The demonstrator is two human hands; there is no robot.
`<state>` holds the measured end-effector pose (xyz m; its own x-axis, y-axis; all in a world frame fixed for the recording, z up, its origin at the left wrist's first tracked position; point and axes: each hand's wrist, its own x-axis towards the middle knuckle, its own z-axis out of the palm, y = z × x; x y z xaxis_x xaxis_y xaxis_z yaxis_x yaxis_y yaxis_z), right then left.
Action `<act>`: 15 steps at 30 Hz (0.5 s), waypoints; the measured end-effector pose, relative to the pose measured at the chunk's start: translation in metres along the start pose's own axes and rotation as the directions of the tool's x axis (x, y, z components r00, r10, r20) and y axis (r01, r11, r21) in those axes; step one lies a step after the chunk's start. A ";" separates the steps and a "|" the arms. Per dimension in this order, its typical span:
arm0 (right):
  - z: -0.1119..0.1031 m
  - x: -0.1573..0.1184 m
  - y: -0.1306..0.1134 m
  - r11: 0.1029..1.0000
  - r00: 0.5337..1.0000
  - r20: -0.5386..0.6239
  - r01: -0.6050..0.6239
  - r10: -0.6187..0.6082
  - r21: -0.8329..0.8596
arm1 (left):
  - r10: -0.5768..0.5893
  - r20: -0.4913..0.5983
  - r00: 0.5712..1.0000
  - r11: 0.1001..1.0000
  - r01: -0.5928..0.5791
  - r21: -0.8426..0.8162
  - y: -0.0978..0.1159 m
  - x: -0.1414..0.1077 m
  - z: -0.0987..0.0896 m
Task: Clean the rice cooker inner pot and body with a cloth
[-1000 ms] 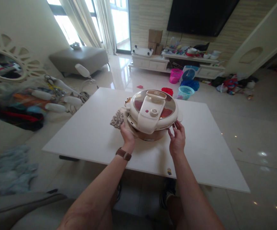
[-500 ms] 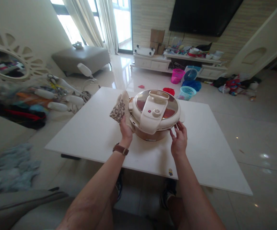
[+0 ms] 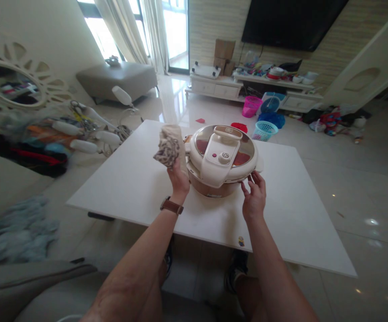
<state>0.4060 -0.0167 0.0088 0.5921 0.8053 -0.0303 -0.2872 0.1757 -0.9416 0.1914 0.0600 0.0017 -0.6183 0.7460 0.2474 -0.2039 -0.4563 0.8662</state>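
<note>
A cream and brown round cooker (image 3: 219,156) with a see-through lid stands on the white table (image 3: 113,183). My left hand (image 3: 179,179), a brown watch on its wrist, holds a patterned beige cloth (image 3: 169,147) against the cooker's left side. The cloth hides part of the fingers. At the cooker's lower right rim is my right hand (image 3: 255,194), its fingers bent and apart, with the fingertips touching the rim or just under it. Nothing shows in its palm.
A small cartoon sticker (image 3: 241,241) is near the table's front edge. Beyond the table are a light blue basket (image 3: 265,130), a pink basket (image 3: 251,106) and a low cabinet (image 3: 225,91). White lamp shades (image 3: 84,146) stand at the table's left.
The cloth in my left hand has shifted and looks more bunched, its top turned more upright. The whole view has moved slightly; my right hand keeps its place at the rim.
</note>
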 end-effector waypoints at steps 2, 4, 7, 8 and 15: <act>-0.001 -0.001 0.000 1.000 1.000 0.002 -0.005 0.005 0.004 | 0.145 0.215 0.966 0.962 -0.188 0.199 0.002 -0.001 -0.001; -0.001 -0.001 0.000 1.000 1.000 0.004 -0.005 0.005 0.000 | 0.258 0.390 0.884 0.871 -0.388 0.302 0.007 -0.007 -0.001; 0.000 -0.001 0.000 1.000 1.000 0.003 0.001 -0.001 -0.008 | 0.369 0.515 0.774 0.750 -0.575 0.328 0.019 -0.020 -0.002; 0.000 -0.001 0.000 1.000 1.000 -0.001 0.003 -0.003 -0.008 | 0.374 0.553 0.744 0.732 -0.603 0.317 0.024 -0.025 -0.002; 0.002 -0.003 0.003 1.000 0.999 -0.031 0.012 -0.013 -0.016 | 0.316 0.533 0.784 0.809 -0.517 0.280 0.022 -0.023 -0.006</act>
<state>0.4017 -0.0176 0.0063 0.6184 0.7853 -0.0287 -0.2677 0.1763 -0.9472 0.1967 0.0298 0.0124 -0.1446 0.6996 0.6998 0.3668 -0.6189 0.6945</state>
